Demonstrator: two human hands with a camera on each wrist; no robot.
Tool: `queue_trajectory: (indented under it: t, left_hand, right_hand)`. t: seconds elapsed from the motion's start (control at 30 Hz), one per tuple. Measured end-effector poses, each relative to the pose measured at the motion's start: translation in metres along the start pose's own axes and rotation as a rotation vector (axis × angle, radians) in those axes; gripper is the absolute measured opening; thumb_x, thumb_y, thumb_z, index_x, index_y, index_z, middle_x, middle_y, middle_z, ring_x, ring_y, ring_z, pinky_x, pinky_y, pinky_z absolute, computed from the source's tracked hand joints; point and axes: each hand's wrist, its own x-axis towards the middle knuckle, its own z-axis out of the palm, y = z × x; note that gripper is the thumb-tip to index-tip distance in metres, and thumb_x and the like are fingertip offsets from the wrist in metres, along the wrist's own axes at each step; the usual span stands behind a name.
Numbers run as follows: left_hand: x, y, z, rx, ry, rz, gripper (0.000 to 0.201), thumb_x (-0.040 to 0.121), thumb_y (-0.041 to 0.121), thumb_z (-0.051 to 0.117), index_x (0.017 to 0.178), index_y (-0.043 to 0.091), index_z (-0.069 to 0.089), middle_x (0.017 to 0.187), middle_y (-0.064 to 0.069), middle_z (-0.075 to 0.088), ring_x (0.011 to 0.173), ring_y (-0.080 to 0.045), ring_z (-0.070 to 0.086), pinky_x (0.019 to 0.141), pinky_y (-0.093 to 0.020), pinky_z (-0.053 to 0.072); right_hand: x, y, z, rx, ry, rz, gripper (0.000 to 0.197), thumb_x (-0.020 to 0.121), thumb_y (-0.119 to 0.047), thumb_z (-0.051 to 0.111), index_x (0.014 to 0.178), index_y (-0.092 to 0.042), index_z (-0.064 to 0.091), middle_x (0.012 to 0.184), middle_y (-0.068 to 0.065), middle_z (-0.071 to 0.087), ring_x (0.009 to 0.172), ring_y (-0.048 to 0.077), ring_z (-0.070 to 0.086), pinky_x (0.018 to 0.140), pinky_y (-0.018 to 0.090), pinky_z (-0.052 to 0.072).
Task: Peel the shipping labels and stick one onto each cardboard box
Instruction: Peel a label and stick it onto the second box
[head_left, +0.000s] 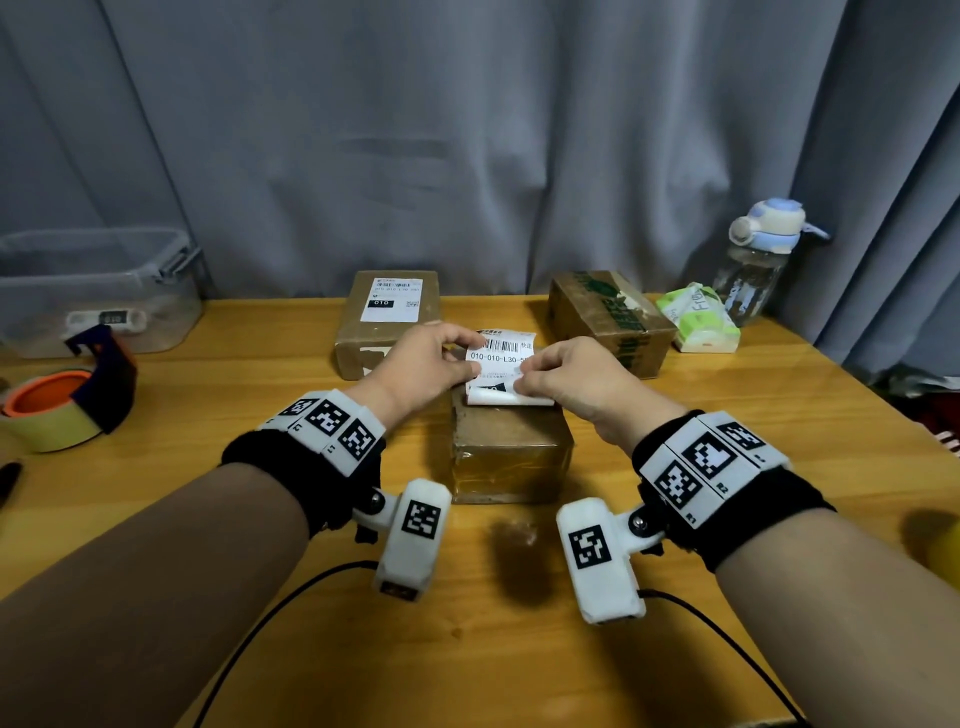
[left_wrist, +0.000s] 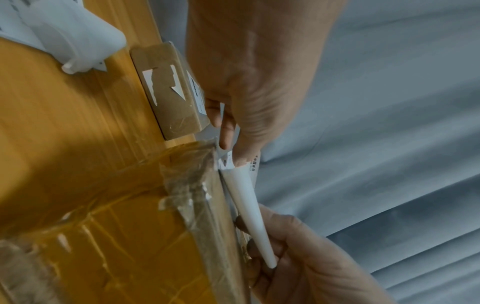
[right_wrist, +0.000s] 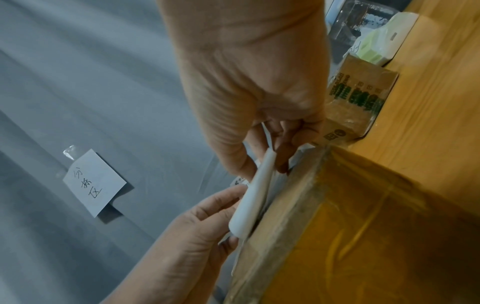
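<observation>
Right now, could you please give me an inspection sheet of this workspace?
Surface: wooden table, dark stain near the front.
Job's things: shipping label held above the near taped box; far left box already labelled; green-printed box bears no label.
Clutter: tape dispenser, clear plastic bin, tissue pack, water bottle.
Grips: left hand and right hand both pinch the label, its lower edge curled.
Cables: black wrist-camera cables trail over the table.
Surroundings: grey curtain behind; handwritten note taped to it.

Home desk (head_left: 727, 395), curtain (head_left: 467, 130), water bottle (head_left: 753, 260)
</observation>
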Motion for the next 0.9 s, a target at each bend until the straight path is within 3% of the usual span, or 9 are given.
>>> queue_trajectory:
  t: [0.23,0.37,0.53,0.63,0.9]
  left_hand:
    - [-0.0001,-0.0051,0.0004,-0.089,0.020,-0.013,0.032,0.081,0.006,0.069,0.113,0.010,0.064,0.081,0.010,0.051,0.066,-0.002,0.048,0.063,0.000,0.041]
    - [-0.0031,-0.0031,0.0032,-0.180,0.005,-0.032,0.031,0.083,0.000,0.064,0.114,0.005,0.061,0.073,0.010,0.048,0.044,0.005,0.047,0.054,-0.002,0.040]
    - [-0.0050,-0.0032,0.0049,-0.188,-0.026,-0.022,0.038,0.083,-0.003,0.063,0.119,0.005,0.058,0.081,0.007,0.047,0.041,0.005,0.044,0.050,-0.004,0.039]
    - [-0.0052,-0.0032,0.0047,-0.176,-0.050,-0.010,0.041,0.081,-0.005,0.063,0.121,0.005,0.057,0.092,0.005,0.047,0.045,0.008,0.046,0.054,-0.004,0.041]
    - [-0.0081,-0.0020,0.0041,-0.181,-0.052,-0.028,0.041,0.081,-0.003,0.065,0.120,0.006,0.057,0.078,0.014,0.042,0.044,0.009,0.046,0.051,-0.003,0.037]
  right_hand:
    - [-0.0032,0.0042,-0.0005,0.050,-0.012,-0.017,0.016,0.082,-0.011,0.071,0.098,-0.011,0.069,0.105,0.002,0.062,0.101,0.016,0.054,0.077,0.023,0.044]
    - [-0.0015,0.0050,0.0020,0.093,0.073,0.024,0.015,0.088,-0.015,0.065,0.095,-0.004,0.072,0.098,0.006,0.064,0.079,0.007,0.052,0.060,0.019,0.040]
    - [0.0036,0.0061,0.0017,0.081,0.139,0.069,0.018,0.087,-0.012,0.065,0.096,0.002,0.072,0.099,0.016,0.067,0.072,0.007,0.049,0.062,0.021,0.042]
    - [0.0039,0.0066,0.0007,0.068,0.126,0.074,0.017,0.086,-0.013,0.066,0.096,0.000,0.071,0.095,0.012,0.065,0.073,0.008,0.050,0.063,0.022,0.042]
    - [0.0022,0.0050,0.0013,0.025,0.118,0.070,0.022,0.086,-0.015,0.065,0.098,0.002,0.070,0.100,0.014,0.065,0.071,0.008,0.048,0.062,0.023,0.041]
